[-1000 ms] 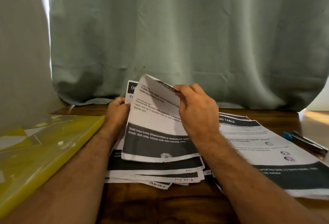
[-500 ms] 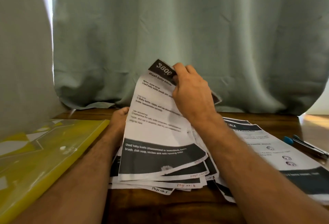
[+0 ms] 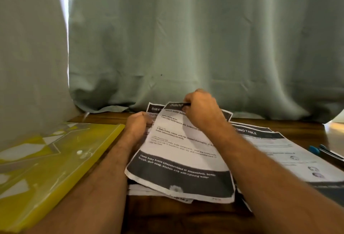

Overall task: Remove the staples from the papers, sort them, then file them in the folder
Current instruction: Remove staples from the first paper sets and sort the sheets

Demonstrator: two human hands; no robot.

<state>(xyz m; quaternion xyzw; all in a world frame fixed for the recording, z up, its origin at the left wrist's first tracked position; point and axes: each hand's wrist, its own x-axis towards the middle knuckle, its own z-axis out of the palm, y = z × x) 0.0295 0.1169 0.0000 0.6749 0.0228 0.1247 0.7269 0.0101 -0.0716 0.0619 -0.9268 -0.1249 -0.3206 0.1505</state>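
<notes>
- The top printed white sheet with black header and footer bands (image 3: 178,152) lies on a loose pile of similar printed sheets (image 3: 160,192) at the middle of the dark wooden table (image 3: 178,217); its upper edge is lifted slightly off the pile.
- The right hand (image 3: 202,109) pinches that sheet at its top black band, fingers curled round the edge.
- The left hand (image 3: 138,125) sits at the pile's left edge with fingers curled; it appears to grip the sheets beneath, though the contact itself is hidden by the top sheet.
- A second spread of printed sheets headed with a dark band (image 3: 279,152) lies just to the right, partly under the right forearm.
- The yellow translucent plastic folder (image 3: 48,166) lies closed at the left, apart from the pile; no task sheets are seen going into it.
- A blue-handled tool (image 3: 323,152), likely the staple remover, rests at the far right edge, untouched.
- Judgement: the sheets look separated, so stapling seems largely dealt with; sorting is in hand; filing is not yet begun.
- No staples can be made out at this sharpness.
</notes>
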